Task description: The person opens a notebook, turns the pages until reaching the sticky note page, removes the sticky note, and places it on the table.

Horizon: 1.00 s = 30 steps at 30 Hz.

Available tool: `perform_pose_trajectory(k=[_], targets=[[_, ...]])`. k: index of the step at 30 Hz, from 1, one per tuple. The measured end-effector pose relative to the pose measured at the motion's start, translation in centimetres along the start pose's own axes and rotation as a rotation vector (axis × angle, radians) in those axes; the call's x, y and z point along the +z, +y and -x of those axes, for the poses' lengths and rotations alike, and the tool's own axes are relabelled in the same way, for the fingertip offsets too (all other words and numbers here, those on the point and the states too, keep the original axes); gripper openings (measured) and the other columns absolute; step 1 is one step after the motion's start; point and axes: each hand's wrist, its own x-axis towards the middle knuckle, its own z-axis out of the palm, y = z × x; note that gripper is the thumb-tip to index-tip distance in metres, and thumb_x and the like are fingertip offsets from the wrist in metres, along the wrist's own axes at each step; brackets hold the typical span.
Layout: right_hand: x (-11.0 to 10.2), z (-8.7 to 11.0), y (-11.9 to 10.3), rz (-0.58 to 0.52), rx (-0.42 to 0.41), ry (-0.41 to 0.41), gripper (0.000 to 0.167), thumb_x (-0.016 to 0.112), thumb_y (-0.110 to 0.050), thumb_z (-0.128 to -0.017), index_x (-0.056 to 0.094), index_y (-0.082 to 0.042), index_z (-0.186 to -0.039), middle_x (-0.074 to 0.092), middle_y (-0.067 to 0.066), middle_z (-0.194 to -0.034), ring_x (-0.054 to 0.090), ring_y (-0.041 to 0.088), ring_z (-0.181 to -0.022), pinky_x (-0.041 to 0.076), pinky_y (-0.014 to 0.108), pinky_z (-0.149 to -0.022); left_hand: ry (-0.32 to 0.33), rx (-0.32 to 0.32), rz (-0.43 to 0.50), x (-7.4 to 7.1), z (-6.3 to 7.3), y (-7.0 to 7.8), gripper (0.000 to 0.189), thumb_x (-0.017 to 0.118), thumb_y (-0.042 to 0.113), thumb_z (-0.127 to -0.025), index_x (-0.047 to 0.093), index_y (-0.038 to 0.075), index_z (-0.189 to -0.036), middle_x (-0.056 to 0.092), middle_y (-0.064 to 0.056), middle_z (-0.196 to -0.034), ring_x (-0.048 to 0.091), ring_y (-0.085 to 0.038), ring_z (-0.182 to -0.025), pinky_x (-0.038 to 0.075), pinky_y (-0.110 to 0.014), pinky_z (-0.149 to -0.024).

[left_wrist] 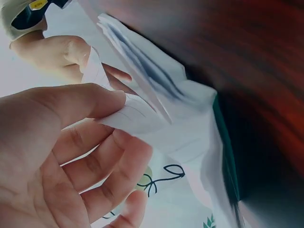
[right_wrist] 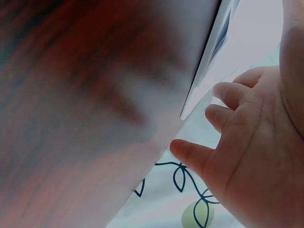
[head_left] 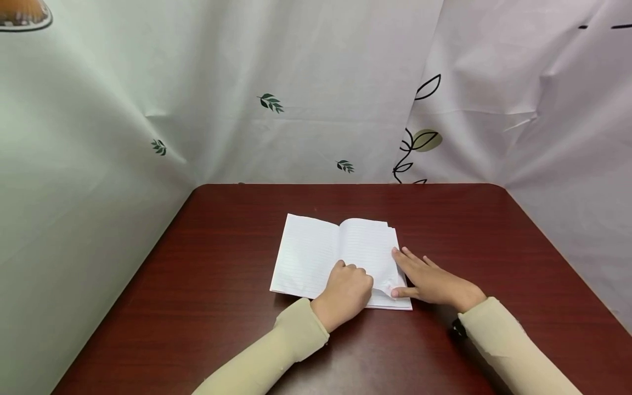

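Note:
An open lined notebook lies on the dark red table, its pages white and its cover edge dark green in the left wrist view. My left hand is over the lower middle of the notebook. In the left wrist view, its thumb and fingers pinch a lifted page near the edge. My right hand is at the notebook's right side with fingers spread, thumb and fingertips at the page's right edge. The right wrist view shows the palm with extended fingers beside the notebook's edge.
The wood-grain table extends around the notebook on every side. Pale cloth with leaf prints hangs behind the table and along both sides. A dark band sits at the right wrist.

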Motion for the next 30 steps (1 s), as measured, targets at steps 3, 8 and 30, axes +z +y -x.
perform_pose_trajectory(k=[3, 8, 30], targets=[[0.0, 0.0, 0.1, -0.005, 0.012, -0.006, 0.095, 0.059, -0.057, -0.086, 0.026, 0.008, -0.147, 0.027, 0.026, -0.153, 0.019, 0.048, -0.142, 0.020, 0.068, -0.106, 0.022, -0.006, 0.018, -0.3, 0.2, -0.4, 0.020, 0.068, 0.021, -0.079, 0.065, 0.021, -0.059, 0.062, 0.006, -0.059, 0.055, -0.012, -0.052, 0.032, -0.029, -0.053], [0.1, 0.0, 0.2, -0.006, 0.011, -0.018, 0.098, 0.058, -0.060, -0.084, 0.025, 0.009, -0.147, 0.026, 0.026, -0.153, 0.018, 0.047, -0.142, 0.019, 0.068, -0.107, 0.021, -0.025, 0.110, -0.4, 0.5, -1.2, 0.023, 0.068, 0.020, -0.078, 0.061, 0.020, -0.056, 0.061, 0.007, -0.058, 0.058, -0.011, -0.053, 0.032, -0.028, -0.052], [0.1, 0.3, 0.4, -0.014, -0.006, -0.043, 0.090, 0.058, -0.058, -0.085, 0.029, -0.002, -0.149, 0.029, 0.016, -0.155, 0.018, 0.045, -0.143, 0.017, 0.073, -0.104, -0.143, -0.411, 0.989, -1.6, 2.2, -8.8, 0.025, 0.071, 0.020, -0.081, 0.056, 0.012, -0.062, 0.047, 0.007, -0.055, 0.040, -0.005, -0.054, 0.032, -0.020, -0.051]])
